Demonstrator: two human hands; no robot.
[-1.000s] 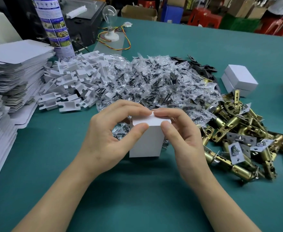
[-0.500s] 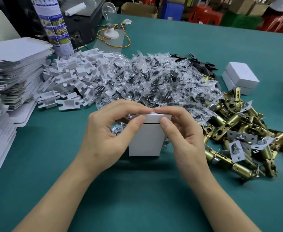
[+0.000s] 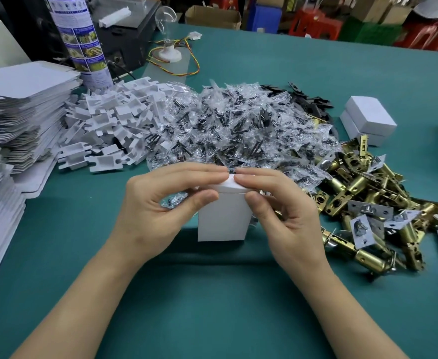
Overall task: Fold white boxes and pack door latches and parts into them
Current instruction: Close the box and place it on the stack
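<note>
White box [image 3: 221, 218] stood upright on green table [image 3: 212, 301], just in front of bagged-parts pile [image 3: 238, 130]. Left hand [image 3: 158, 208] pinched top-left edge: thumb on front face, fingers over lid flap. Right hand [image 3: 285, 218] gripped top-right edge likewise. Brass latches [image 3: 363, 193] heaped just right of box.

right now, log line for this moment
step: closing box | left hand: pinching lid | right hand: pinching lid | box: upright

White box [image 3: 221, 218], teal table [image 3: 212, 294], latches [image 3: 352, 183] apparently brass-gold.
</note>
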